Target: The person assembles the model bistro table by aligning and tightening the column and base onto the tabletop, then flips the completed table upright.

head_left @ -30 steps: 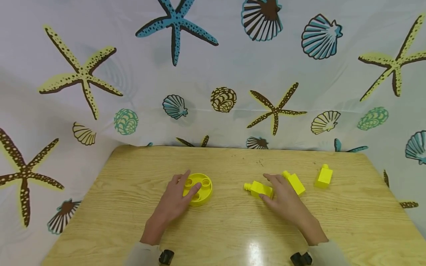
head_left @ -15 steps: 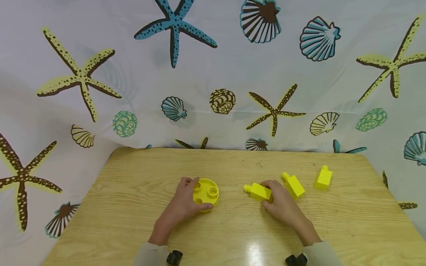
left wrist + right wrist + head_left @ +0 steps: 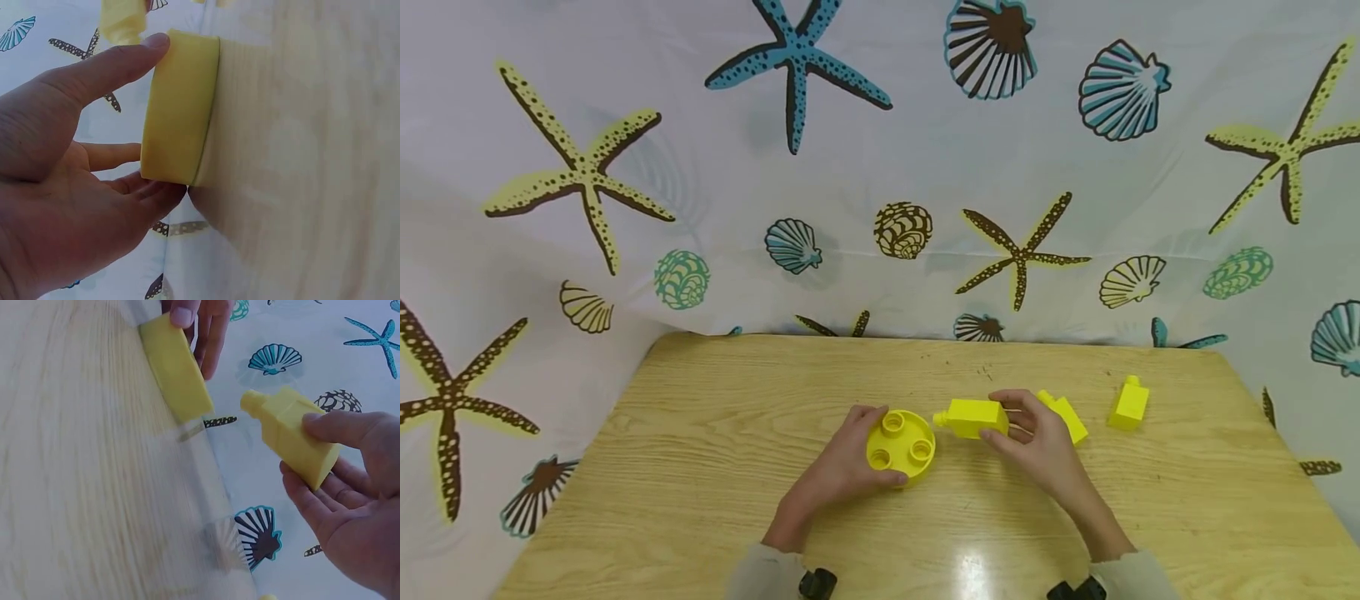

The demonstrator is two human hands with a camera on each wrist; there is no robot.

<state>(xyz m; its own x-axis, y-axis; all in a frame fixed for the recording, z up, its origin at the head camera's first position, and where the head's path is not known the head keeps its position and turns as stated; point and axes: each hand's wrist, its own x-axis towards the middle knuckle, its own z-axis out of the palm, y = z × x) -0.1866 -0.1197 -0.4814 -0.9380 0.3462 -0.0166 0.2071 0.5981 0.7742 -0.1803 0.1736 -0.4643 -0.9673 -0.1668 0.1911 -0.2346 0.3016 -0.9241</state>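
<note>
A round yellow holder (image 3: 901, 446) with three raised ring sockets lies on the table. My left hand (image 3: 847, 461) grips its rim, thumb at the near side and fingers at the far side; the left wrist view shows the thumb on the holder's side wall (image 3: 181, 106). In my right hand (image 3: 1037, 437) a yellow bottle-shaped block (image 3: 976, 418) is pinched between thumb and fingers. Its narrow neck points left at the holder, a small gap apart. The right wrist view shows this block (image 3: 294, 428) raised off the table.
A second yellow bottle-shaped block (image 3: 1066, 417) lies just behind my right hand, partly hidden by it. Another such block (image 3: 1129, 404) lies farther right. The wooden table (image 3: 715, 400) meets a cloth (image 3: 850, 167) printed with starfish and shells at the back.
My left hand has taken hold of the round holder and brought it to the right. My right hand has gripped the nearest block and lifted it off the table, slightly leftward.
</note>
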